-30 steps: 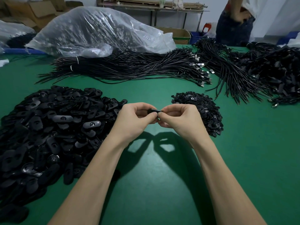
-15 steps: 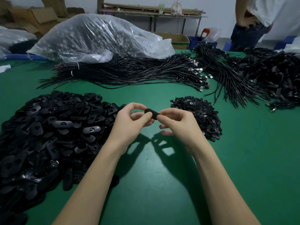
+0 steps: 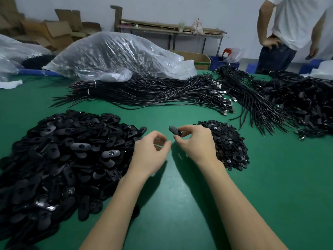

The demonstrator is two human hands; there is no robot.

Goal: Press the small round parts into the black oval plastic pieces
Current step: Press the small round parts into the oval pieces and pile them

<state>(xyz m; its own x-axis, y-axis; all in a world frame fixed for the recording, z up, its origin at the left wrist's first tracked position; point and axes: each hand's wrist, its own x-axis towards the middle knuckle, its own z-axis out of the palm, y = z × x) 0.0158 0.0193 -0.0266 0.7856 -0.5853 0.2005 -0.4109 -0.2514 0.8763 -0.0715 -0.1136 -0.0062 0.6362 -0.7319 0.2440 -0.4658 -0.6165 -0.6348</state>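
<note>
One black oval piece [image 3: 174,130] pinched in right hand [image 3: 196,143] fingertips, left hand [image 3: 150,153] loosely curled, empty, oval pile [image 3: 59,159] left, round parts [image 3: 228,145] right.

You have a plain green bench [image 3: 180,204] under everything, with no pattern on it. The oval piece [image 3: 174,130] in your right hand [image 3: 196,143] is matt black, as is the whole heap of oval pieces [image 3: 59,159] along the bench's left edge; a few catch a grey sheen. The small pile of round parts [image 3: 228,145] right of centre is black too, with tiny pale glints. Toward the far edge, the cable bundles [image 3: 153,92] are black with silvery ends, and the bag [image 3: 115,56] is clear with white highlights. Past the far right corner, the person's shirt [image 3: 299,18] is white and their trousers [image 3: 275,58] are dark blue.
</note>
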